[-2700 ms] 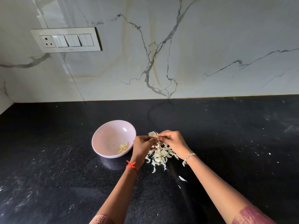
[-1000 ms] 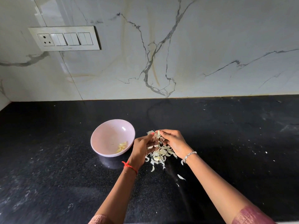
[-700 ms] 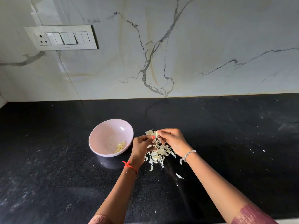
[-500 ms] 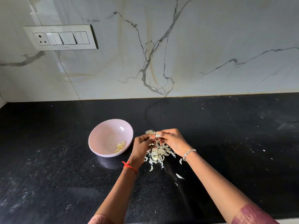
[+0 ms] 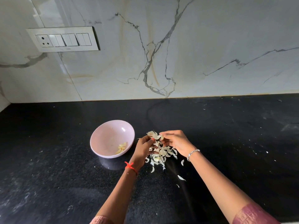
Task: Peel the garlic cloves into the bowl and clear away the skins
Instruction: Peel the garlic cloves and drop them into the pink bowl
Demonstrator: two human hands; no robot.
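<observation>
A pale pink bowl (image 5: pixel 103 135) stands on the black counter, with a few peeled garlic cloves (image 5: pixel 121 148) lying in its bottom right. Just right of the bowl, my left hand (image 5: pixel 144 148) and my right hand (image 5: pixel 175 141) meet above a heap of papery garlic skins (image 5: pixel 161 155). Between their fingertips both hands pinch a garlic clove (image 5: pixel 153 135) with loose skin on it, held a little above the heap. Fingers hide most of the clove.
Stray bits of skin (image 5: pixel 181 177) lie on the black counter (image 5: pixel 48 183) toward me from the heap. A marble wall with a switch panel (image 5: pixel 63 39) rises behind the counter. White specks dot the counter's right part.
The hands stay over the heap, working the same clove; the fingers have shifted slightly and the skin stands out more at the clove's far end. The bowl has not moved.
</observation>
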